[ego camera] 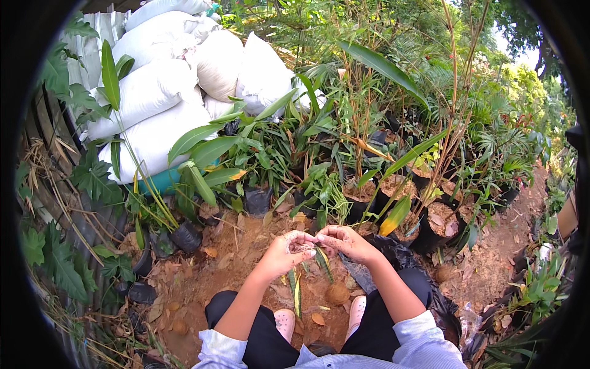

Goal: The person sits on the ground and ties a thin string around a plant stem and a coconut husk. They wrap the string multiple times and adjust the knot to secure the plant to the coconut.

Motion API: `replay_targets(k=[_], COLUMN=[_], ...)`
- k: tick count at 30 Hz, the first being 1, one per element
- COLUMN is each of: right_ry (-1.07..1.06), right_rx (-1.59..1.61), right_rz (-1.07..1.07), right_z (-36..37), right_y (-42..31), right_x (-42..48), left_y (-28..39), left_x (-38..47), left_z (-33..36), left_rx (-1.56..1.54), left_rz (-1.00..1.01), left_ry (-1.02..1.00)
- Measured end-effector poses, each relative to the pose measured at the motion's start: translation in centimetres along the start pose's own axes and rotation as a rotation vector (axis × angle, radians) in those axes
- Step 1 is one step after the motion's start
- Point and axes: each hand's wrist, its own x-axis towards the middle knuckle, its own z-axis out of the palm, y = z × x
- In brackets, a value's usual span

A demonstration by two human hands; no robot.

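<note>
My left hand (pixel 285 254) and my right hand (pixel 348 243) meet in front of my knees, soil smudged on the fingers. Between the fingertips are thin pale fibres (pixel 302 249), pinched from both sides; whether they are roots or string I cannot tell. Just below hang or lie variegated snake plant leaves (pixel 297 295) with yellow edges; their upper ends are partly hidden by my hands. On the soil between my feet sits a round brown object, perhaps a coconut (pixel 338 294). Beside my right forearm is a crumpled black plastic bag (pixel 392 249).
White filled sacks (pixel 156 92) are piled at the back left, against corrugated metal sheeting (pixel 99 32). Potted plants in black grow bags (pixel 440 219) line the far side. Dry leaves litter the bare soil (pixel 198 295). Clear plastic (pixel 470 323) lies at the right.
</note>
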Motion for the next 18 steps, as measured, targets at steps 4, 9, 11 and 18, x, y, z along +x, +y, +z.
replay_targets(k=[4, 9, 11, 18], right_ry=[0.006, 0.039, 0.04, 0.136], right_rx=[-0.05, -0.161, -0.221, -0.208], right_rz=[-0.033, -0.06, -0.067, -0.111], right_z=[-0.1, -0.8, -1.1, -1.5], right_y=[0.6, 0.1, -0.3, -0.6], right_x=[0.4, -0.2, -0.6, -0.8], left_y=[-0.2, -0.3, -0.2, -0.5], left_x=[0.1, 0.3, 0.4, 0.4], left_z=[-0.1, 0.1, 0.1, 0.5], left_rx=[-0.052, -0.122, -0.146, -0.236], left_rz=[-0.041, -0.081, -0.091, -0.074], left_ry=[-0.002, 0.028, 0.042, 0.125])
